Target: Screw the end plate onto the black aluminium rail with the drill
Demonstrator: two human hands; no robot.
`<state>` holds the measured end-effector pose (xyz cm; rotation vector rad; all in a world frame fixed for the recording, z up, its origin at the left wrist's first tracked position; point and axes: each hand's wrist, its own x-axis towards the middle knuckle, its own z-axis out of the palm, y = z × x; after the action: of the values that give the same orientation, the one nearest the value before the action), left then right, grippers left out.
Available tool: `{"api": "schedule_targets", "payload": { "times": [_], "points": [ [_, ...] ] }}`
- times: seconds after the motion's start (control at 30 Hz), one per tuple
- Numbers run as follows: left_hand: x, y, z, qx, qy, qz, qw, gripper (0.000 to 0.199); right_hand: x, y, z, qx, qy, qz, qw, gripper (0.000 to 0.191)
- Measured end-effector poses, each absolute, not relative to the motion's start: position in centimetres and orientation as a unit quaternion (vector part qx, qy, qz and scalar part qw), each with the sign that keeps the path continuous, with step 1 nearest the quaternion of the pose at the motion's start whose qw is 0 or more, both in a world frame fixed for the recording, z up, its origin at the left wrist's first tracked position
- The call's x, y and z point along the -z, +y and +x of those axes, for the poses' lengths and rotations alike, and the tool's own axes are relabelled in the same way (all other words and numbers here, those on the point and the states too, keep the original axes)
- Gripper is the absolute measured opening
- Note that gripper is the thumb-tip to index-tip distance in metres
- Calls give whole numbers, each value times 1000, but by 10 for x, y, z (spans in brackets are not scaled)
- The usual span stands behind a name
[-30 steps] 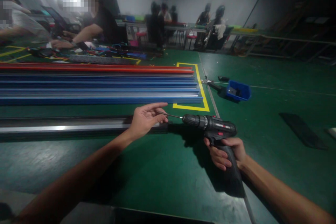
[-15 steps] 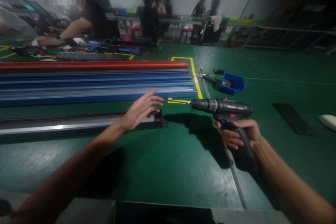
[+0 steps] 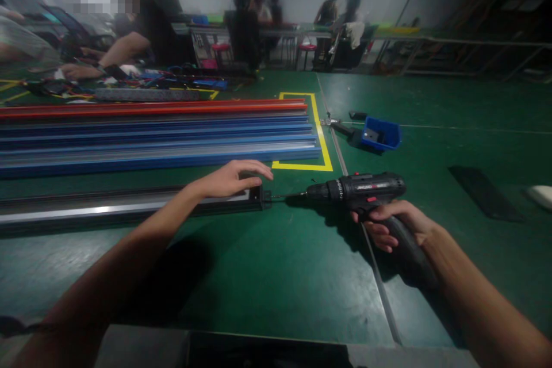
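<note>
A long dark profile (image 3: 142, 210) with a pale strip along it lies across the green table (image 3: 259, 276), its capped end near the middle. Over that end rests my left hand (image 3: 233, 178), fingers apart and extended, with no object between them. My right hand (image 3: 394, 223) is wrapped round the grip of a black cordless drill (image 3: 366, 188). The drill points left, and its long thin bit reaches to the small bracket (image 3: 268, 199) on the profile's end. Whether the bit tip touches the bracket is too small to tell.
Blue profiles (image 3: 172, 146) and red ones (image 3: 172, 106) lie behind. A blue bin (image 3: 382, 133) stands at the back right, a dark flat piece (image 3: 485, 192) at the right. A person's arm (image 3: 125, 50) works over wires (image 3: 150, 77) at the back left.
The drill in my right hand has come down and slightly left, to the level of the profile's end. My left hand has lowered onto the profile, its fingers turned downward.
</note>
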<state>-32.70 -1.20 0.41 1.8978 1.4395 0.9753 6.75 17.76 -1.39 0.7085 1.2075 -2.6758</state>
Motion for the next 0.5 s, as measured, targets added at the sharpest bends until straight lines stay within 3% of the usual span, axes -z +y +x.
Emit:
{"api": "schedule_targets", "payload": {
  "times": [0.2, 0.5],
  "points": [
    [4, -14, -328, -349, 524, 720, 290, 22, 22, 175, 66, 890, 395, 206, 99, 22],
    [8, -14, -334, -323, 529, 726, 299, 28, 16, 161, 57, 884, 393, 240, 84, 22]
  ]
}}
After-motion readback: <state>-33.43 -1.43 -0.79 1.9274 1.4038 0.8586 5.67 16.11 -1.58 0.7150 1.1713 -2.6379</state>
